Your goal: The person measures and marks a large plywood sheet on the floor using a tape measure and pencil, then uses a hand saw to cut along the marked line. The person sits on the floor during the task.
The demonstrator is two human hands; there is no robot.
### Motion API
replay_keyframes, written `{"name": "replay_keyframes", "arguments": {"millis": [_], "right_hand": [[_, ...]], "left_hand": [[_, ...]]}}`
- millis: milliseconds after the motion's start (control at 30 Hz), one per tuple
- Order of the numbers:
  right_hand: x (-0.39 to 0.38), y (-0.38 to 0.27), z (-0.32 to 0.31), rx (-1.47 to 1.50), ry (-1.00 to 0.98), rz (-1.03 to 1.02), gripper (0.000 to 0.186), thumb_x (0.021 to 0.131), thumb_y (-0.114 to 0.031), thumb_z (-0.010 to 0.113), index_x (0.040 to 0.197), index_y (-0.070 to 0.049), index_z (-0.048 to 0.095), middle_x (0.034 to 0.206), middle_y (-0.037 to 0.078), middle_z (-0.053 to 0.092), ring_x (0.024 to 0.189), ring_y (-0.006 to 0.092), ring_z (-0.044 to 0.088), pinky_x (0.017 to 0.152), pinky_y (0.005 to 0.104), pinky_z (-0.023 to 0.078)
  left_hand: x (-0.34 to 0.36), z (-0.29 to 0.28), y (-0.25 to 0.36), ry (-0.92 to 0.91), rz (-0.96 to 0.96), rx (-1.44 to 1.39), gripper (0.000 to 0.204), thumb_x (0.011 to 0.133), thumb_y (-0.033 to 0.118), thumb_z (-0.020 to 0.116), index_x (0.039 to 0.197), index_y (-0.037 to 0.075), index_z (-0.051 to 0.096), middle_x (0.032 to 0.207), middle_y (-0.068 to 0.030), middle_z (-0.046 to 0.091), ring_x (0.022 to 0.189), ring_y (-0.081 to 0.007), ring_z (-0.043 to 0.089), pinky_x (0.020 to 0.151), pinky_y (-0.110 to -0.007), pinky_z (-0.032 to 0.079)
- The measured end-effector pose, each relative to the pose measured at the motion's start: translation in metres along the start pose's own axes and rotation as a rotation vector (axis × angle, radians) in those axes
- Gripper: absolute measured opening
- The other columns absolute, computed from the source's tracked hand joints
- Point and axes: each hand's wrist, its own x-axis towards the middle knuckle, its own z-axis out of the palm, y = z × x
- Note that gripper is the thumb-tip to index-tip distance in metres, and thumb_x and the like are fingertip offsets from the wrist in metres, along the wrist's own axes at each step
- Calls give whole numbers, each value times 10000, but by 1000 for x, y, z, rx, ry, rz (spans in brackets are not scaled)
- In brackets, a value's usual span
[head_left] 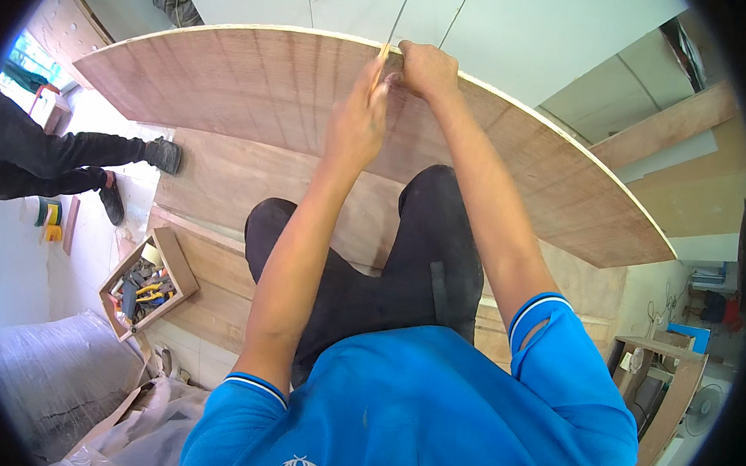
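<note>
A large reddish-brown plywood board (254, 83) stands on edge in front of me, its pale upper edge running across the view. My left hand (358, 122), partly smeared by motion, is at the board's near face just below that edge. It is closed round a thin yellowish strip (383, 56) whose end reaches the edge; I cannot make out its exact kind. Beside it, my right hand (430, 70) grips the upper edge, fingers curled over the board. My knees are bent below the board.
Plywood sheets (216, 161) lie on the floor under me. At the left is a wooden box (190, 266) of hand tools, including yellow-handled pliers; another person's legs (82, 154) stand beyond it. Plastic-wrapped bundles (54, 368) lie near left. A wooden frame (667, 417) and a fan (703, 409) stand right.
</note>
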Motion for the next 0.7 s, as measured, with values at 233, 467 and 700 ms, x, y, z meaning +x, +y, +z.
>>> {"name": "replay_keyframes", "arguments": {"millis": [233, 467, 700], "right_hand": [[-6, 16, -6, 0, -40, 59, 529, 748, -473, 886, 1106, -126, 709, 1095, 83, 767, 1098, 302, 712, 871, 468, 565], [-2, 11, -4, 12, -47, 57, 532, 765, -493, 874, 1107, -127, 695, 1061, 89, 772, 1067, 312, 717, 813, 487, 558], [1, 4, -9, 6, -30, 16, 519, 766, -464, 877, 1116, -124, 699, 1109, 95, 763, 1093, 317, 709, 853, 484, 559]], "left_hand": [[-138, -69, 54, -129, -130, 23, 490, 1056, 125, 533, 1532, 38, 463, 1358, -313, 610, 1102, -438, 693, 898, -424, 551], [-52, -39, 28, -125, -84, -22, 447, 1075, 158, 503, 1499, 16, 492, 1292, -318, 638, 1148, -442, 671, 923, -460, 532], [-44, -27, 27, -25, 17, 26, 447, 1084, 200, 493, 1500, 38, 493, 1362, -270, 631, 1207, -454, 639, 995, -439, 513]]}}
